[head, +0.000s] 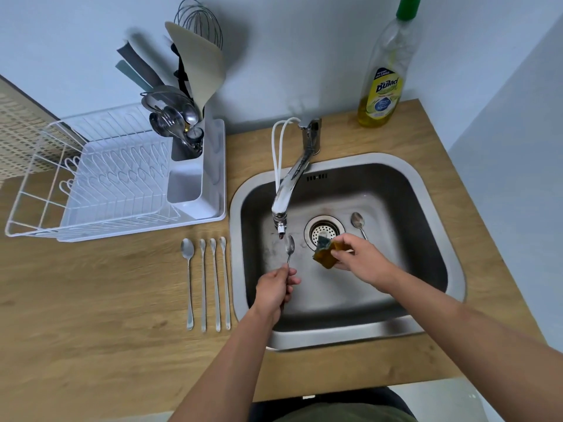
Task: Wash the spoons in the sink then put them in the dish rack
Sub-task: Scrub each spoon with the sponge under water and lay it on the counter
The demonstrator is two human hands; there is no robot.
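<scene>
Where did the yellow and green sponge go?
The yellow and green sponge is over the steel sink, pinched in the right hand, just below the round drain.

The dish rack stands left of the sink, four spoons between them, a bottle behind.
</scene>
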